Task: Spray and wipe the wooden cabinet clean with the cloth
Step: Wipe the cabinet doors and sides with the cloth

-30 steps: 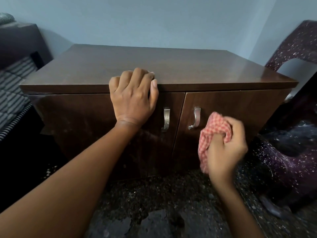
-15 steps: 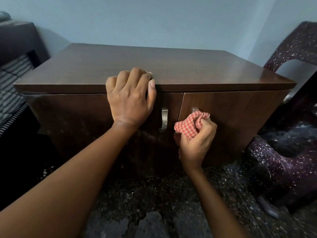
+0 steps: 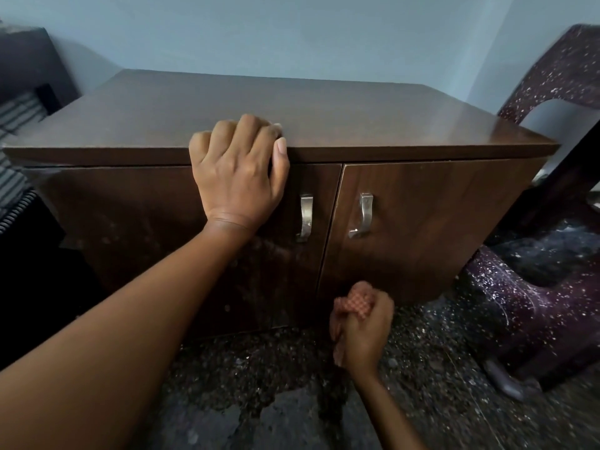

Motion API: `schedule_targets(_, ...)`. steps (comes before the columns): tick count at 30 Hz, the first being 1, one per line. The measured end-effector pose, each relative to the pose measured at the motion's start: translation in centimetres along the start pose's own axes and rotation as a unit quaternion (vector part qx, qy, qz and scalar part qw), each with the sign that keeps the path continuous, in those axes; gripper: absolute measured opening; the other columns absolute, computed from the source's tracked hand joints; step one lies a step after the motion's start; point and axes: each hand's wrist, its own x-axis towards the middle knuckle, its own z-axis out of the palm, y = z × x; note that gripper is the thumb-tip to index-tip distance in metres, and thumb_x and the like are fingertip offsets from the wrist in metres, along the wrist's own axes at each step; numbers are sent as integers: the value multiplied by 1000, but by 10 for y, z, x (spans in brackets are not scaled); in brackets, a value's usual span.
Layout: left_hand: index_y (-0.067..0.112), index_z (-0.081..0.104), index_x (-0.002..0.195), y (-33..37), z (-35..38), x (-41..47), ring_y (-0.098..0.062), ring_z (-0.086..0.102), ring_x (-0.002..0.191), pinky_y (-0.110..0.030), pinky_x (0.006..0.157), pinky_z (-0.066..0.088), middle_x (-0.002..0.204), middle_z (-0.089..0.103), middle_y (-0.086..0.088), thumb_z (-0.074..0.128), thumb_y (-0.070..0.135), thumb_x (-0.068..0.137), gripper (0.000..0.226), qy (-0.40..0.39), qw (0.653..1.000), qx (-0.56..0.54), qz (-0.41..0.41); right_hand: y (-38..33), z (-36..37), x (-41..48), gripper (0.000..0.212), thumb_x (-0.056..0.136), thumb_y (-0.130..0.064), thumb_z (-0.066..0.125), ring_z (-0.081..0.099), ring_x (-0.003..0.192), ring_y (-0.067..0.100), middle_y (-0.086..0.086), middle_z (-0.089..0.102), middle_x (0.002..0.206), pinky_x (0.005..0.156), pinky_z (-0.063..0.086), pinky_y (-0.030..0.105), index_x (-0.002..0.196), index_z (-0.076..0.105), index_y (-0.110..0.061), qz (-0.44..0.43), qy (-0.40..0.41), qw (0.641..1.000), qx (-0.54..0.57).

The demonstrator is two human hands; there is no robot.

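Floor [image 3: 422, 368]: dark speckled stone, with a worn, patchy area at the near middle. Wall [image 3: 292, 34]: plain pale blue, directly behind the cabinet.

Wooden cabinet [image 3: 324, 112]: low, dark brown, standing on the floor against the wall. Bare glossy top; its front edge overhangs two doors. Left door [image 3: 146, 228]: streaked and spotted with pale marks. Right door [image 3: 428, 222]: visibly cleaner grain. One curved metal handle on each door, left handle [image 3: 306, 217] and right handle [image 3: 363, 215], flanking the centre seam.

Left hand [image 3: 237, 177]: hooked over the top's front edge above the left door, fingers curled together on the top, thumb lying along the edge, palm against the door face.

Right hand [image 3: 363, 326]: low, at the bottom edge of the right door near the seam, fingers clamped on the cloth [image 3: 354, 302]. Cloth: red-and-white check, bunched, against or just in front of the door's lower corner; blur hides which.

Maroon speckled plastic chair [image 3: 526, 313]: close to the cabinet's right end. Dark furniture with striped fabric [image 3: 16, 125]: at the left end. Open floor lies in front of the doors.
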Motion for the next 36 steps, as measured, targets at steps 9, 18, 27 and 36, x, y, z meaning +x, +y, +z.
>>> schedule_targets(9,23,68,91,1,0,0,-19,51,77,-34,72,29,90,67,7,38,31,99,32,-2,1000,-1,3,-54,40,17,43,71,-18,53,37,108,35,27,41,118,94,33,42,109,38,-4,-102,27,993,-48)
schedule_targets(18,22,65,90,-2,3,-3,-19,44,78,-35,74,26,92,67,5,37,30,100,31,8,1000,-6,2,26,63,-14,37,70,10,57,44,104,40,23,40,114,89,33,36,104,43,5,203,11,978,-45)
schedule_targets(27,23,67,90,-3,3,-2,-17,44,81,-34,74,26,92,68,7,39,29,100,30,6,1000,-13,-1,117,-1,106,18,79,-14,38,50,65,21,8,49,75,87,40,66,66,44,-24,392,91,900,167)
schedule_targets(36,22,68,96,-2,-17,8,-24,53,78,-37,72,28,96,68,5,36,31,100,33,-53,998,-29,-13,36,-92,149,20,84,6,42,63,91,28,17,60,118,92,47,47,82,53,-11,396,110,842,351)
